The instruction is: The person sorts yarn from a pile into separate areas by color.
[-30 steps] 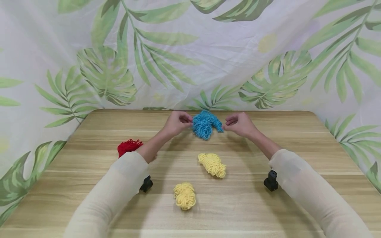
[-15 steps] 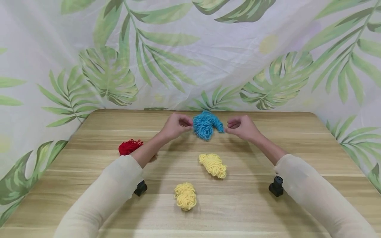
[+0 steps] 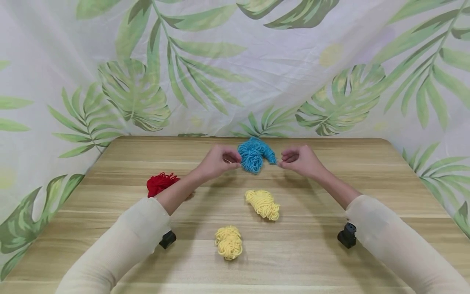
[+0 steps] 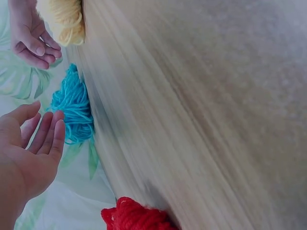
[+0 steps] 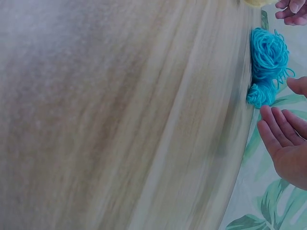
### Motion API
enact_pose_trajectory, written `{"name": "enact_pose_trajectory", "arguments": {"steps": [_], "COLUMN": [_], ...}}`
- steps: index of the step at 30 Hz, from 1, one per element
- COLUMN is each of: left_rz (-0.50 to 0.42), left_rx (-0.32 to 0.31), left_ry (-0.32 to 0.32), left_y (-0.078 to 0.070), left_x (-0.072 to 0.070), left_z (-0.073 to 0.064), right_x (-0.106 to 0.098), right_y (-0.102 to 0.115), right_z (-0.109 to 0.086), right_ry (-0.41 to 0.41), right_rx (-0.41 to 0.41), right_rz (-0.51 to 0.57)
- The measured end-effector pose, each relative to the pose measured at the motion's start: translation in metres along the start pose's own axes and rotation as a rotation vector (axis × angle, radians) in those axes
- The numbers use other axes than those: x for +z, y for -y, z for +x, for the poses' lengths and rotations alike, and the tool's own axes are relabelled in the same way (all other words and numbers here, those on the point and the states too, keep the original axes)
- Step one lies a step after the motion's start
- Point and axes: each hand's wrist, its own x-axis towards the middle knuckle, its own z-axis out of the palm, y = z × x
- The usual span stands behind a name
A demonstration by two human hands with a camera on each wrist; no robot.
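A blue yarn bundle (image 3: 253,155) lies near the table's far edge, bent over with one end pointing right. Just left of it is my left hand (image 3: 219,162), whose fingers are loosely bent with nothing held between them. My right hand (image 3: 302,161) hovers off the yarn's right end, its fingers relaxed and bare. Both wrist views show the blue yarn (image 4: 74,108) in front of the fingertips, with the left hand (image 4: 36,151) and the right hand (image 5: 288,139) unclenched. Whether any fingertip touches the yarn is hard to tell.
Two yellow yarn bundles (image 3: 262,204) lie nearer on the wooden table (image 3: 293,261). A red yarn bundle (image 3: 160,183) is partly covered by the left forearm, beside a mostly hidden brownish thing (image 3: 189,196). Black wrist cameras (image 3: 347,235) hang under the sleeves. Leaf-print cloth (image 3: 220,65) hangs behind.
Both hands have drawn back slightly toward me, and the right has shifted a little rightward, away from the blue yarn. The forearms have spread outward. The yarn bundles stay in place.
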Motion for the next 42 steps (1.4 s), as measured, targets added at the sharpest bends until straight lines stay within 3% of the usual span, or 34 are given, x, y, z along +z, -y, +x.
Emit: {"name": "enact_pose_trajectory", "arguments": {"steps": [18, 42], "left_rz": [0.035, 0.030], "left_rx": [0.051, 0.050], "left_ry": [0.122, 0.157], "left_y": [-0.009, -0.009], "left_x": [0.003, 0.003], "left_z": [-0.016, -0.033], "right_x": [0.010, 0.032], "right_y": [0.010, 0.026], "right_z": [-0.023, -0.049], "right_ry": [0.109, 0.333], "right_rx": [-0.084, -0.118], "right_rz": [0.055, 0.117]}}
